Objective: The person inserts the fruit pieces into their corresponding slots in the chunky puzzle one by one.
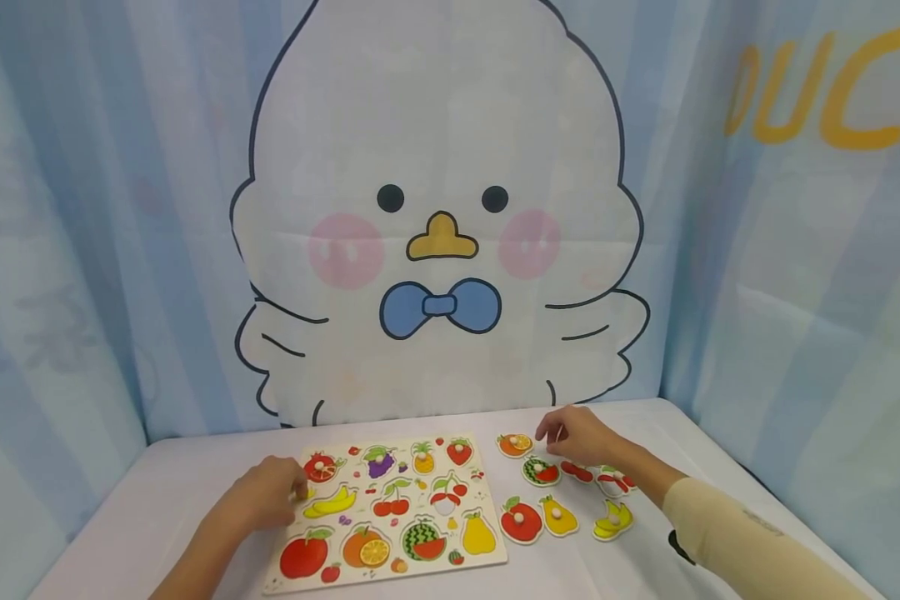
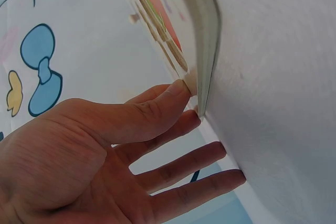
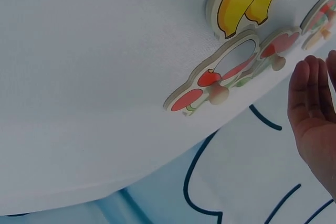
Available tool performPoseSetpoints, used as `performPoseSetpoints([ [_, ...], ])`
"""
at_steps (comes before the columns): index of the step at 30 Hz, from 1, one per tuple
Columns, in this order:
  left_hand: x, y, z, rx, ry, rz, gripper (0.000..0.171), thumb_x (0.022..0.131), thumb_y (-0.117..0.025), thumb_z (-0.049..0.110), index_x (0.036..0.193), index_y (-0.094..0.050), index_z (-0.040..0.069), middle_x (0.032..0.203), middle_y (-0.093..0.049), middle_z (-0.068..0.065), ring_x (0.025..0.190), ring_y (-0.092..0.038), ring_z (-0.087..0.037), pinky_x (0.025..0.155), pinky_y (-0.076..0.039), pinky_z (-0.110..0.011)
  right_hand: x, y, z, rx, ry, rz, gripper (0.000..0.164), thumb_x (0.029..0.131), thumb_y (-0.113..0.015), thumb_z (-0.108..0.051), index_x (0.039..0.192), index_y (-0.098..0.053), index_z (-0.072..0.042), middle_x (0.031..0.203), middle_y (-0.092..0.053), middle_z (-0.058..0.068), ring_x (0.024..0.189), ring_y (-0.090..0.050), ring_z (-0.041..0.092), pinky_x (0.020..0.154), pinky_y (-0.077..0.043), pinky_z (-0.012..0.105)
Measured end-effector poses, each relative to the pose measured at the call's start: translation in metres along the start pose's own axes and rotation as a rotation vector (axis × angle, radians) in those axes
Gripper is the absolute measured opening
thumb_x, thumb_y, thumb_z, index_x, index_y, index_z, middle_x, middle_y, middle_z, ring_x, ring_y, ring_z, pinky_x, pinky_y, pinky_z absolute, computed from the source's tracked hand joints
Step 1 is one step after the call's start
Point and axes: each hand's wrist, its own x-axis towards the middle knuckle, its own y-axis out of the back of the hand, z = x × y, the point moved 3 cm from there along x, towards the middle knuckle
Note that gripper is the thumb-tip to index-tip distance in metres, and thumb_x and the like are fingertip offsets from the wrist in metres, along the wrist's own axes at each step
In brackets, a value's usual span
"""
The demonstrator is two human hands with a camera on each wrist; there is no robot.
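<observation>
While left hand (image 1: 268,493) pinches board (image 1: 417,505) at 9 o'clock, right hand (image 1: 581,437), fingers together, has orange piece (image 1: 512,447) at 9, watermelon piece (image 1: 541,472) at 8, curtain (image 1: 438,125) at 12.

The puzzle board (image 1: 360,575) lies on the table (image 1: 540,571). To its right, in front, left to right: apple piece (image 1: 525,532), pear piece (image 1: 561,524), banana piece (image 1: 612,525). Behind these: watermelon piece (image 1: 538,475), then orange piece (image 1: 510,447). The curtain (image 1: 442,367) hangs behind the table.
</observation>
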Motion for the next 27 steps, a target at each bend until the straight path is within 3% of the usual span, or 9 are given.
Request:
performPoseSetpoints([
  [17,0.003,0.001,-0.004,0.005,0.008,-0.015,0.020,0.071,-0.077,0.000,0.087,-0.069,0.010,0.086,-0.062,-0.002,0.079,-0.051,-0.020,0.076,-0.051,-0.043,-0.030,0.007,0.021,0.038,-0.018,-0.032,0.014,0.084,-0.072,-0.008,0.092,-0.069,-0.019,0.080,-0.059,-0.003,0.072,-0.055,0.016,0.062,-0.052,0.026],
  [27,0.004,0.000,-0.001,-0.004,0.016,-0.041,0.020,0.072,-0.077,0.000,0.089,-0.069,0.009,0.088,-0.063,-0.003,0.078,-0.052,-0.019,0.076,-0.052,-0.043,-0.061,0.017,0.022,0.004,0.098,-0.101,0.015,0.082,-0.073,-0.007,0.092,-0.070,-0.018,0.075,-0.056,-0.004,0.073,-0.052,0.016,0.060,-0.047,0.023],
])
